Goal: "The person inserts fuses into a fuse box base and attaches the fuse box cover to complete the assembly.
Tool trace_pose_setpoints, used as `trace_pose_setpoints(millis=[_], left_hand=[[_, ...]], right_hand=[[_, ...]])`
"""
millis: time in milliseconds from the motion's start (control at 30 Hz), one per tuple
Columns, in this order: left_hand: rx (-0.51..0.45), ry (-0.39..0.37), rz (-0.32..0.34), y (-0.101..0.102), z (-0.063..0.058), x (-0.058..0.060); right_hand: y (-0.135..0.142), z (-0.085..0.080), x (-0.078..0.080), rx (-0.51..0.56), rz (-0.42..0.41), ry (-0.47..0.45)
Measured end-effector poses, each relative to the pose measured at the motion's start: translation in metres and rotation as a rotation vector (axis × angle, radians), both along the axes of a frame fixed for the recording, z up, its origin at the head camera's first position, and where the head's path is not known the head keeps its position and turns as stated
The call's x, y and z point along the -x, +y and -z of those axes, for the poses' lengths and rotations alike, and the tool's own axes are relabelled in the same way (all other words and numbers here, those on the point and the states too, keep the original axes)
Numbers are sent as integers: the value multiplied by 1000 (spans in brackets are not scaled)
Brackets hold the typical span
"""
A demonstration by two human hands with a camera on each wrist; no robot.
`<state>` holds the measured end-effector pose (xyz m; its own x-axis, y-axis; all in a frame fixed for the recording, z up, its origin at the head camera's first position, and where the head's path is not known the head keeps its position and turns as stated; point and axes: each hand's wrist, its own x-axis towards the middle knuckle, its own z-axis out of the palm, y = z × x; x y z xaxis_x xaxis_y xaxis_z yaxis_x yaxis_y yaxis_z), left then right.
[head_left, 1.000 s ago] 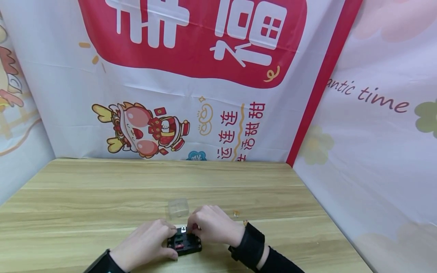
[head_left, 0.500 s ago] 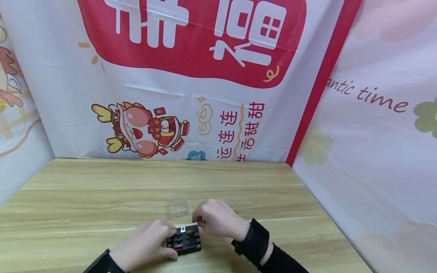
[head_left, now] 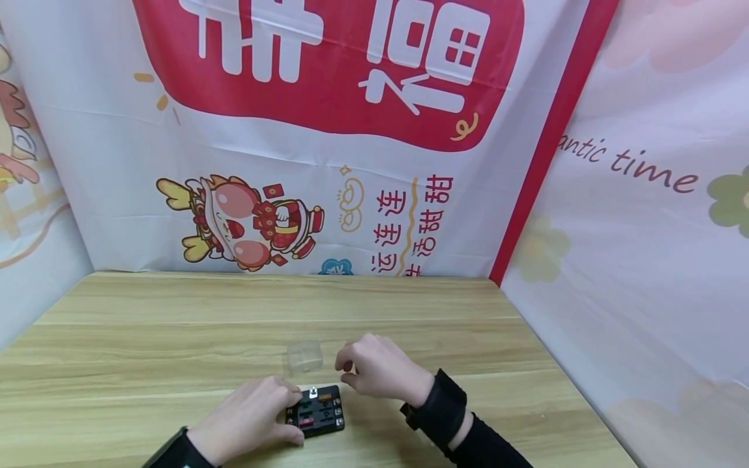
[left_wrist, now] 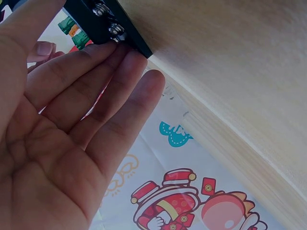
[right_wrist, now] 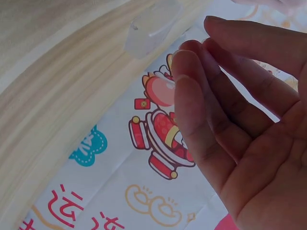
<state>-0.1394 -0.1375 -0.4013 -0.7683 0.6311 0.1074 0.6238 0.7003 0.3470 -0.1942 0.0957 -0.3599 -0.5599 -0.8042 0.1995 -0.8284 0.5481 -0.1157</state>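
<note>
My left hand point(head_left: 254, 413) holds a black fuse block point(head_left: 326, 416) flat on the table, its thumb at the near edge and fingers at the far edge. An orange-brown blade fuse point(head_left: 325, 396) and a red blade fuse point(head_left: 307, 422) sit in the block's slots. In the left wrist view, the fingers touch the side of the fuse block point(left_wrist: 88, 21) near its screws. Just to the right and beyond the block, my right hand point(head_left: 380, 370) hovers with loosely bent fingers. The right wrist view shows nothing between the thumb and fingertips of that hand point(right_wrist: 259, 115).
A clear plastic cover point(head_left: 305, 356) lies on the wooden table point(head_left: 175, 338) beyond the fuse block. A printed cloth point(head_left: 263, 149) hangs behind the table's far edge, with another printed cloth point(head_left: 632, 260) on the right side.
My right hand has left the fuse block and moved up and to the right, uncovering the orange-brown fuse. It now hides the small orange pieces seen earlier on the table. My left hand stays put.
</note>
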Motion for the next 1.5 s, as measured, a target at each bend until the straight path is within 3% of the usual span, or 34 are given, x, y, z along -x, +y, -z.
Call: trace_pose_setpoints(millis=[867, 1500], left_hand=[[-14, 2, 7, 0, 0, 0], [-24, 0, 6, 1, 0, -1]], right_hand=[[39, -17, 9, 38, 74, 84], [75, -1, 18, 27, 98, 23]])
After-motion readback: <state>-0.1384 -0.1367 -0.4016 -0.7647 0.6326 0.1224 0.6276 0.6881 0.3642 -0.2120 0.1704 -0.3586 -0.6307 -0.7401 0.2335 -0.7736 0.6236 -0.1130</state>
